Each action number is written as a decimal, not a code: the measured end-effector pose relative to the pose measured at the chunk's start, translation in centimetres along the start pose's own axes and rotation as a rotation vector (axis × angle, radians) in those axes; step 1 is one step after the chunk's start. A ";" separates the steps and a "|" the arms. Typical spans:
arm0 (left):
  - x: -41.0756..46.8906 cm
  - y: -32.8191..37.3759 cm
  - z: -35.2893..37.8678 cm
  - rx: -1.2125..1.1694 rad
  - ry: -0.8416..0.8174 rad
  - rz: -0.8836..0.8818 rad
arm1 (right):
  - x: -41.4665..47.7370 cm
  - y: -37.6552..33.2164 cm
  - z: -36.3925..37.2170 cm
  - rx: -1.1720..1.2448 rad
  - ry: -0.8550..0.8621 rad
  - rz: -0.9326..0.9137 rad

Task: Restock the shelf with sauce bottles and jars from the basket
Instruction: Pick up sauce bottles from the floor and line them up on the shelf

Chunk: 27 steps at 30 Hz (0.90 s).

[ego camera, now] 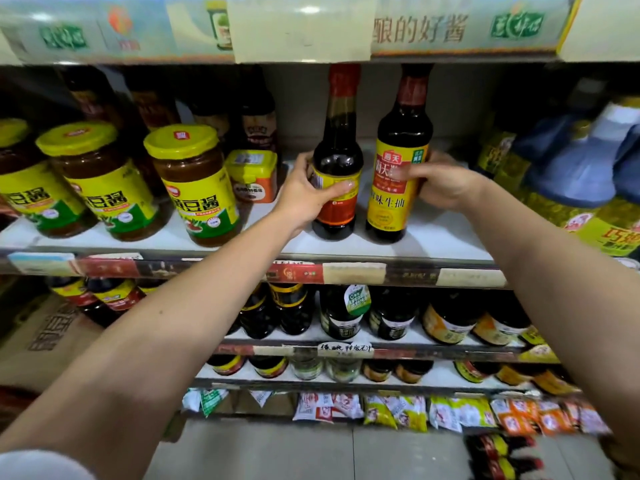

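We face a shelf (242, 244) of sauces, its white board bare around the middle, which is probably why we are working there. To the far right stand big blue-capped jugs (568, 168); to the left, a row of yellow-lidded bean paste jars (194, 185) leans outward under the wide lens, with a small yellow tub (252, 174) behind them. The basket is out of view.

In the gap stand two dark sauce bottles, upright, close together but not touching, near the front edge. Our left hand (304, 192) wraps the red-labelled bottle (337, 174) at its label, thumb across the front and fingers curled behind. Our right hand (440, 181) closes on the yellow-labelled bottle (398, 181) from its right side, thumb on the label. Both bases appear to rest on the board, so we judge the grips are for squaring the bottles up, labels forward, not for carrying their weight.
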State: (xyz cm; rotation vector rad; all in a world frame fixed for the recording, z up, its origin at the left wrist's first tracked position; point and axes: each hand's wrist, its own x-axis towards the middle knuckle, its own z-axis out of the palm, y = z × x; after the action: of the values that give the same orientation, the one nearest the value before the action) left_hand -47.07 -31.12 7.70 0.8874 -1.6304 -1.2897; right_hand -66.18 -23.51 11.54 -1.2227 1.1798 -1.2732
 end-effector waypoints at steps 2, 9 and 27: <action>-0.3 -0.2 0.0 0.010 0.014 0.026 | -0.4 -0.1 -0.4 -0.002 -0.027 0.037; -0.7 -0.1 0.0 0.072 -0.013 0.017 | -1.4 0.1 -0.8 -0.021 -0.051 0.065; -1.4 -3.6 0.0 0.251 -0.221 -0.094 | -3.2 8.0 1.0 -0.566 0.418 -0.059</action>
State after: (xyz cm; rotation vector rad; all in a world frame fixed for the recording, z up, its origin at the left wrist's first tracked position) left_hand -46.48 -30.66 3.91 1.0102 -1.9772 -1.3028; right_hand -64.93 -20.74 3.38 -1.4334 1.9132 -1.3215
